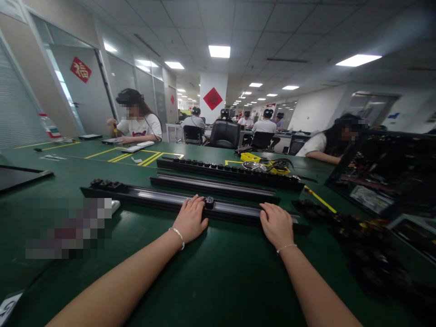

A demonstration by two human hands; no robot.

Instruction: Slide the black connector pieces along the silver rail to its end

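A long black metal rail [155, 197] lies across the table in front of me, with a glossy channel along its length. My left hand [190, 220] grips its middle, fingers over the top and thumb at the near side. Right beside those fingers a small black socket-like module [209, 202] sits in the channel; whether they touch it I cannot tell. Toward the rail's right end, my right hand [277, 223] is closed over it with fingers bent across the top. Several similar black modules [106, 184] sit at the left end.
Behind lie another black rail [218, 182] and one filled with modules [231, 170]. Loose dark parts [371, 250] pile up at right, near a black-framed bin [381, 181]. Yellow trays [250, 157] stand farther back. A bottle [50, 127] is far left. Co-workers sit across the table.
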